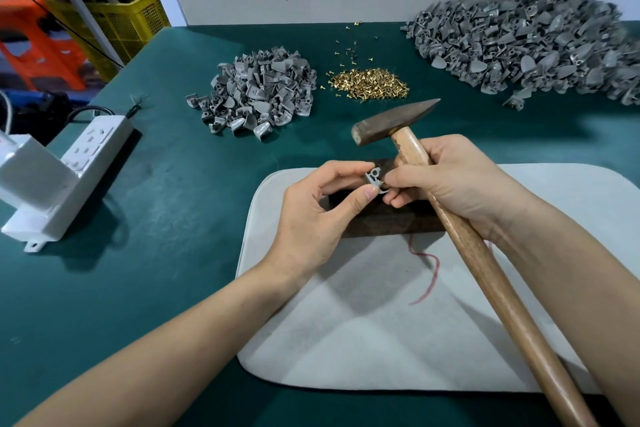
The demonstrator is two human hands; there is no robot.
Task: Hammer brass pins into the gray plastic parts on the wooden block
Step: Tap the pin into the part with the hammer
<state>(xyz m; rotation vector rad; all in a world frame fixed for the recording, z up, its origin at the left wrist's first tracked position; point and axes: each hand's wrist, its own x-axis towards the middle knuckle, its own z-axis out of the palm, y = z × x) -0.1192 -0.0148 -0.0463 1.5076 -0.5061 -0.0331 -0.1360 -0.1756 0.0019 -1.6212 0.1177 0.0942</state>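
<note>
Two heaps are flanking the work on the green table (156, 184): a big pile of gray parts (526, 45) far right and a smaller pile (258, 90) ahead-left, both sitting within reach as stock (which one is finished, cannot tell). White felt pad (346, 322) is lying under the near work, probably cushioning blows. Hammer (391, 125) is being carried choked-up in the right hand (460, 184), back fingers curling round the handle just under the head, so thumb and forefinger are pinching a brass pin (383, 180). Left hand (311, 218) is pinching one gray part (374, 177) between thumb and fingertips over the wooden block (381, 218); contact with the block is unclear. Loose brass pins heap (369, 83) is lying between the piles. Likely seating the pin before striking.
</note>
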